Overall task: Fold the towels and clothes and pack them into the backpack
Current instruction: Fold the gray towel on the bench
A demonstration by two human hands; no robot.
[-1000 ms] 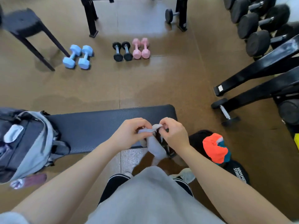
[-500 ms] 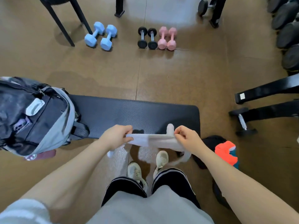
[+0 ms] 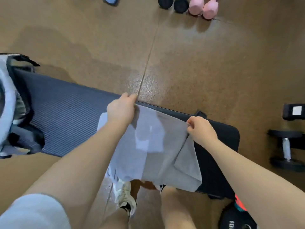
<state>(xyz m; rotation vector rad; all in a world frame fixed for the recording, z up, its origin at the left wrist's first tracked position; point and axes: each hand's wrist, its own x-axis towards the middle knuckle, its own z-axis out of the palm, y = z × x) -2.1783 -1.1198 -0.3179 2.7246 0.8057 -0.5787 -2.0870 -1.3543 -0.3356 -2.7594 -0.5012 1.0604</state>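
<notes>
Head view: you hold the grey towel [image 3: 158,146] spread out over the near half of the dark bench [image 3: 66,116], its top edge stretched between your two hands and the rest hanging down towards your shoes. Your left hand [image 3: 121,111] has its fingers curled round the top left corner, just above the bench's far edge. Your right hand [image 3: 202,129] pinches the top right corner between thumb and curled fingers, and below it a flap of the towel folds back on itself. The backpack [image 3: 14,109] lies on the left end of the bench, well apart from the towel and partly cut off by the frame edge. On the brown floor beyond the bench stand pink dumbbells [image 3: 203,7] beside black dumbbells [image 3: 173,4]. A larger dumbbell [image 3: 286,147] lies off the bench's right end. By your right foot sits a dark bag [image 3: 237,219] with something orange [image 3: 240,204] on it.
</notes>
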